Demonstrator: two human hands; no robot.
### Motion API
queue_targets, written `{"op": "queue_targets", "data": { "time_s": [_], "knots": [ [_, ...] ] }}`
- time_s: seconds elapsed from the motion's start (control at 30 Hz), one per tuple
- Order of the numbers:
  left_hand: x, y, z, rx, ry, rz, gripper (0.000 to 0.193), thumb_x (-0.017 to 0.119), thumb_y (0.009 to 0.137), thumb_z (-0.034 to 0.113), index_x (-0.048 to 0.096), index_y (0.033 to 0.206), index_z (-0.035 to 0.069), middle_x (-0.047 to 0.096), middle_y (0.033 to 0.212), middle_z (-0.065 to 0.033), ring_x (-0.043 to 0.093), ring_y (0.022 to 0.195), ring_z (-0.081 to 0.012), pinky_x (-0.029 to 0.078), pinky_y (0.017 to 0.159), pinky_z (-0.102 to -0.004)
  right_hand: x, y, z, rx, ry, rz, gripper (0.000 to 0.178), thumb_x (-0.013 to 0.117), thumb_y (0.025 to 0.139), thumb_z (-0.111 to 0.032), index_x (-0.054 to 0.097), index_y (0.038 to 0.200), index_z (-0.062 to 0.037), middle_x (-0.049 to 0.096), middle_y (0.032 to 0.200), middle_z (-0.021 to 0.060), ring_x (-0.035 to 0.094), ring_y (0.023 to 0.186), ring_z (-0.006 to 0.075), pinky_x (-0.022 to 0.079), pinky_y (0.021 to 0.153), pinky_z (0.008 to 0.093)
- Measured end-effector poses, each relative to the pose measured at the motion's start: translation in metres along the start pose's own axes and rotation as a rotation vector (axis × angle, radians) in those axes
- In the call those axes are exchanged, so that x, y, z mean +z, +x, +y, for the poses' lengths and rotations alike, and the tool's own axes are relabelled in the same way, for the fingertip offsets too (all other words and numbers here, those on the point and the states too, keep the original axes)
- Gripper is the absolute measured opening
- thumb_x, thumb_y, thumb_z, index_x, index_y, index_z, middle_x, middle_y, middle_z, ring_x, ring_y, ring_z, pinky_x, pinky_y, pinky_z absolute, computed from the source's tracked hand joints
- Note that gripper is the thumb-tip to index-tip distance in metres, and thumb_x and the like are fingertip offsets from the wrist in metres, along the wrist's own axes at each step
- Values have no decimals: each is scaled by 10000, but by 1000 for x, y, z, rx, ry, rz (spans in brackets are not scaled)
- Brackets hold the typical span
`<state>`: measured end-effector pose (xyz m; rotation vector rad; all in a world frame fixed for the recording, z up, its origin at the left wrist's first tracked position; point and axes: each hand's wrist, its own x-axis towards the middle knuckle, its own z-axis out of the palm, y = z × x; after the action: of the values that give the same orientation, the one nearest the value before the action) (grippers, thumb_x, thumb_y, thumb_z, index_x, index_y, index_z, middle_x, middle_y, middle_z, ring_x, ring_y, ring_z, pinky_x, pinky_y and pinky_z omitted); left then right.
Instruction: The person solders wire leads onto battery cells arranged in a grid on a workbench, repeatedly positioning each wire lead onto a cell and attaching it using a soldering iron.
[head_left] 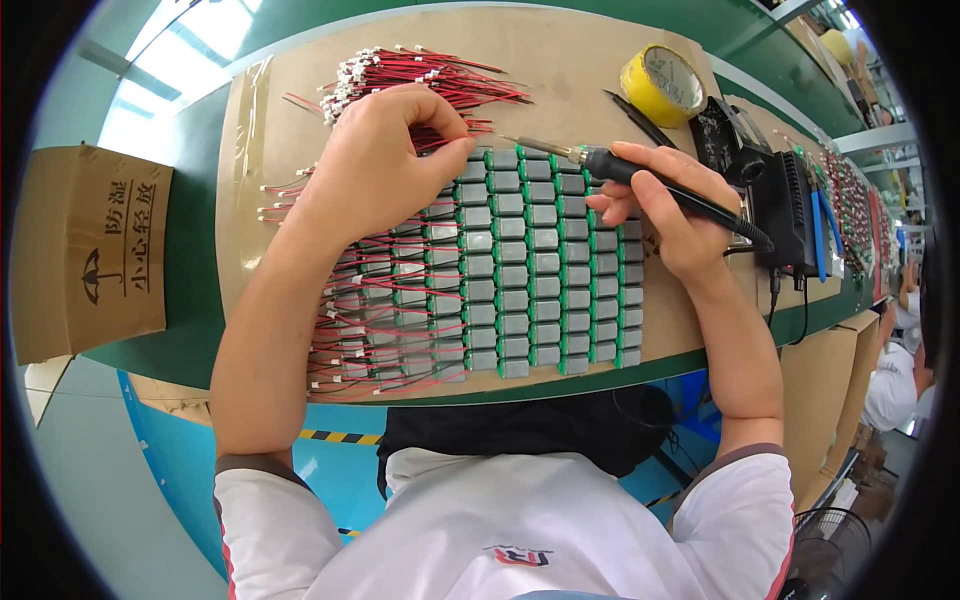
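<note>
My right hand [680,205] grips a soldering iron [650,178] with a black handle, its metal tip pointing left over the far edge of the battery cells. My left hand [385,160] is closed in a pinch at the far left of the cells, on what looks like a thin red wire [482,127]. Under and between my hands lie rows of grey cells [510,228] with green ends. Red and black wires [400,285] run across the left-hand rows. Beyond my left hand is a pile of red and black wires with white connectors [370,75].
Brown board [560,50] covers the green table. A yellow tape roll [662,85] and a black pen-like tool [640,120] lie at the far right. Beside them stands a black soldering station [785,210]. A cardboard box [90,255] stands at left. People work at far right.
</note>
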<state>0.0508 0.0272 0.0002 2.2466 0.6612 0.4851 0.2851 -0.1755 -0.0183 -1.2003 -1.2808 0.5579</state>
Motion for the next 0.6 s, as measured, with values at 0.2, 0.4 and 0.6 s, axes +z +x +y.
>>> {"op": "queue_targets", "data": {
  "time_s": [0.2,0.4,0.6],
  "knots": [
    [4,-3,-1,36,-31,61,157,800,870,136,784,931,-8,792,913,-110,718,782,-248,578,749,-368,2,1,2,21,-35,-45,265,663,994,47,758,1233,111,778,889,150,799,755,188,667,728,290],
    [8,-2,-9,96,-55,69,146,792,863,126,779,917,-9,797,935,-106,719,804,-253,576,742,-371,1,1,3,19,-66,-70,266,670,983,41,767,1224,102,784,906,152,799,757,172,648,693,264],
    [8,-2,-9,108,-7,79,140,785,859,126,779,909,-4,801,953,-107,717,833,-252,569,736,-376,0,2,2,21,-83,-80,263,673,983,42,766,1221,105,787,925,163,804,764,181,648,686,255]
  ]
}}
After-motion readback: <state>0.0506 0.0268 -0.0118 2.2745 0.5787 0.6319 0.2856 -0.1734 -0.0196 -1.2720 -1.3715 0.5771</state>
